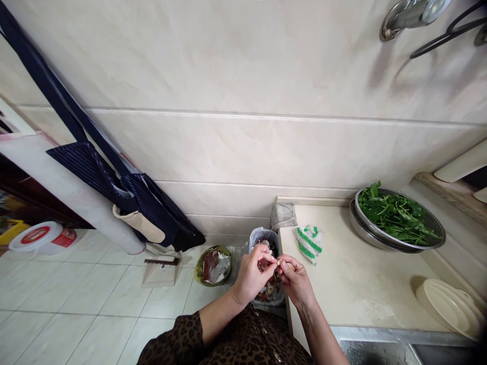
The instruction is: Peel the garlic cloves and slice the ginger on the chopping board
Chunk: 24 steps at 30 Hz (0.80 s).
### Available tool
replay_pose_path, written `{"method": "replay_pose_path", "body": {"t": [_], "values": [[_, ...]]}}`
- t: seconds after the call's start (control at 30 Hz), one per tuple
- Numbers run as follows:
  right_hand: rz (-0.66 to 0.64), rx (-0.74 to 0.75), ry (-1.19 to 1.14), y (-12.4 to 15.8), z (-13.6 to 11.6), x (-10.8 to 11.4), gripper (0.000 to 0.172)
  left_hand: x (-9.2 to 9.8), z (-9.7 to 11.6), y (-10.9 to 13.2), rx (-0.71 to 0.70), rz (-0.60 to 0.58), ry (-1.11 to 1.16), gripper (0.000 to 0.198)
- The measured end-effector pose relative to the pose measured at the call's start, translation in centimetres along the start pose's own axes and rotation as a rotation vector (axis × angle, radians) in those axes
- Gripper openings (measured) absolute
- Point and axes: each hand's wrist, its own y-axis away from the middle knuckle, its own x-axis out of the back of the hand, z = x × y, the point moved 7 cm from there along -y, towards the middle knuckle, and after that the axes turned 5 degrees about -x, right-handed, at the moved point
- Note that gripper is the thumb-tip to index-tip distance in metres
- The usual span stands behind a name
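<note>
My left hand [251, 274] and my right hand [297, 284] meet fingertip to fingertip above a lined waste bin [282, 300]. Thumb and fingers are pinched together on each hand. Between the fingertips shows a small pale piece [279, 262], mostly covered and too small to name. Peelings and scraps [269, 291] fill the bin beneath them. On the counter [342, 284] just right of my right hand lies a crumpled green-and-white striped cloth [309, 244].
Leafy greens [397, 215] heap a metal bowl [437, 242] at the counter's back right. A grey cloth [283, 215] hangs over the counter corner. A cream plastic basin [445, 304] stands by the sink [376, 352]. Left are a scrap basket [200, 276], a dustpan [162, 276] and hanging aprons [144, 197].
</note>
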Motion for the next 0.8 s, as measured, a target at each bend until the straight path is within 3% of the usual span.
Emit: {"method": "replay_pose_path", "body": {"t": [0.23,0.4,0.57,0.8], "values": [[-0.014,0.017,0.174,0.3,-1.3,0.0,0.022,0.1,0.0,-0.4,0.055,-0.049,0.021,0.012],[-0.063,0.034,0.253,0.4,-1.5,0.1,0.017,-0.2,0.1,-0.4,0.016,-0.05,0.002,0.017],[-0.053,0.047,0.262,0.4,-1.3,-0.3,0.018,-0.4,-0.2,0.0,-0.004,-0.024,0.008,0.025],[-0.033,0.035,0.16,0.9,-1.3,-1.2,0.024,-0.6,-0.6,-0.1,0.07,-0.03,0.024,0.028]]}}
